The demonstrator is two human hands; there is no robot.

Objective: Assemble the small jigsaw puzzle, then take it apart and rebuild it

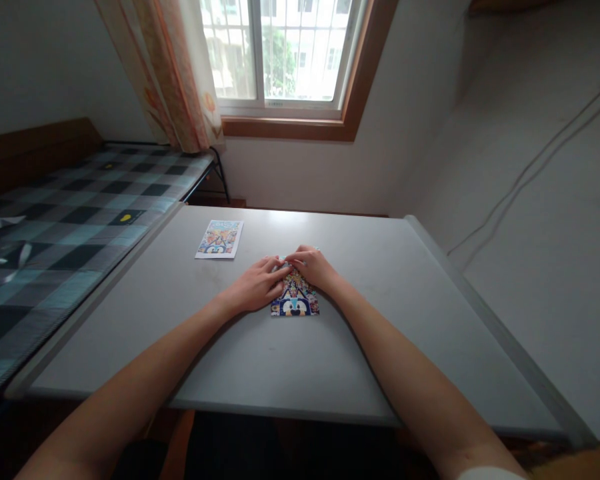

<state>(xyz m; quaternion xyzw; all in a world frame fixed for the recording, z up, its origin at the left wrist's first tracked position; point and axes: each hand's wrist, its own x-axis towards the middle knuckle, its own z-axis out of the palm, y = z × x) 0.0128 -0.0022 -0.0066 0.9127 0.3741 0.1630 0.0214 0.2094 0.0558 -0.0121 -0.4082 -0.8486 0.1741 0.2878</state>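
A small picture (296, 305) with a blue cartoon dog's face along its near edge lies flat on the grey table. Its far part is densely coloured and partly covered by my hands; whether it is one sheet or joined jigsaw pieces I cannot make out. My left hand (264, 283) rests against its left side, fingers stretched toward the far edge. Over the far right corner, my right hand (314, 267) has its fingers bent and close together, their tips meeting the left fingertips. Anything small between those tips is hidden.
A white-bordered card (220, 240) with a similar picture lies farther back on the left of the table (280, 373). Left of the table stands a bed with a checked mattress (145, 180). A window (280, 60) and curtain (180, 80) are behind; a wall is at right.
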